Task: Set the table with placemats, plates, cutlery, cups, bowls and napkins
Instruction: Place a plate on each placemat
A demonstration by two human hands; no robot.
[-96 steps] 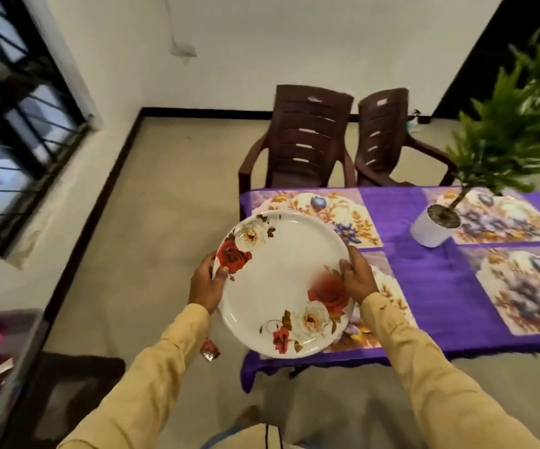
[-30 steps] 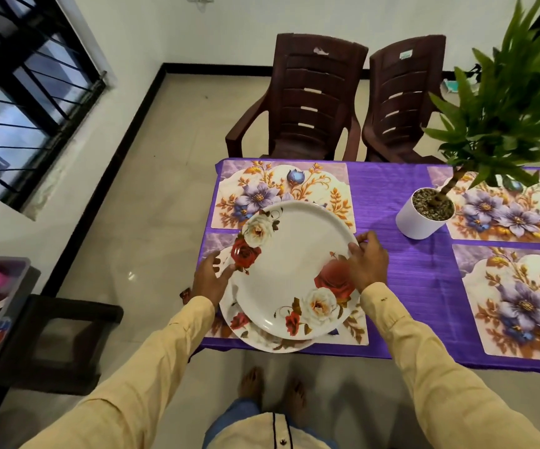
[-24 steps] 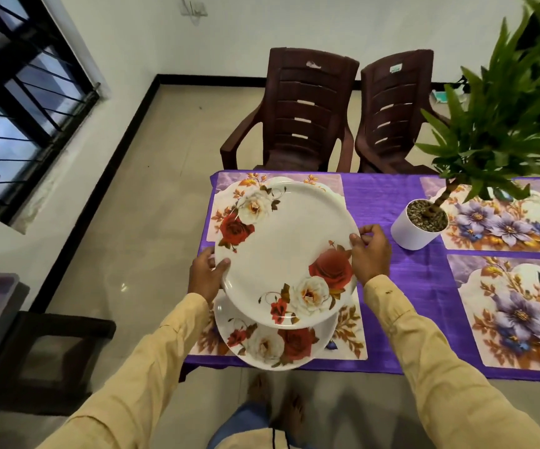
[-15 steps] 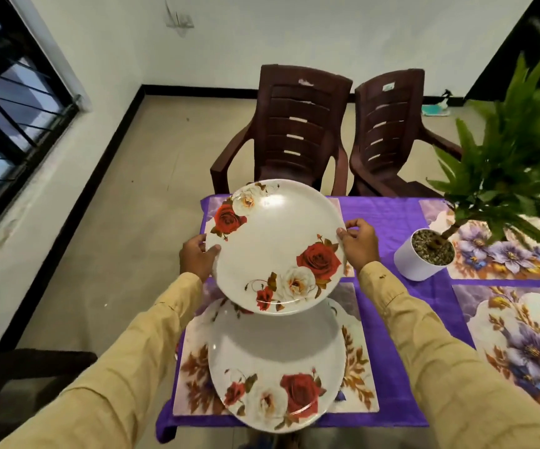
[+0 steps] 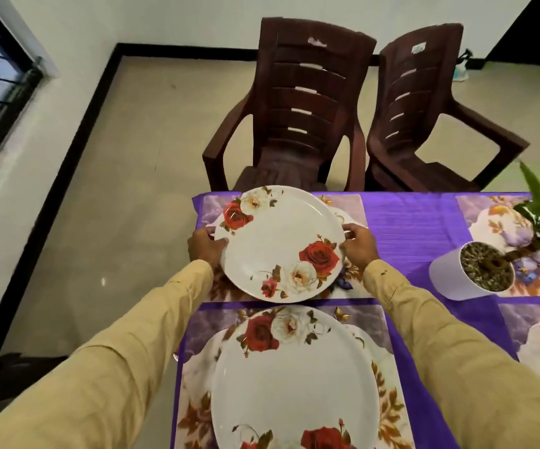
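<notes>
I hold a white plate with red and white roses point(image 5: 280, 243) by its two sides over the far floral placemat point(image 5: 349, 202). My left hand point(image 5: 205, 246) grips its left rim and my right hand point(image 5: 357, 244) grips its right rim. Whether the plate touches the mat I cannot tell. A second rose plate point(image 5: 294, 380) lies flat on the near placemat point(image 5: 388, 393), between my forearms.
The table wears a purple cloth point(image 5: 404, 228). A white pot with a green plant point(image 5: 476, 273) stands to the right, between two more floral placemats point(image 5: 495, 218). Two brown plastic chairs point(image 5: 298, 105) stand behind the far edge. Bare floor lies to the left.
Both hands carried the upper plate forward and down, from above the near placemat to the far placemat. The lower plate stayed on the near mat.
</notes>
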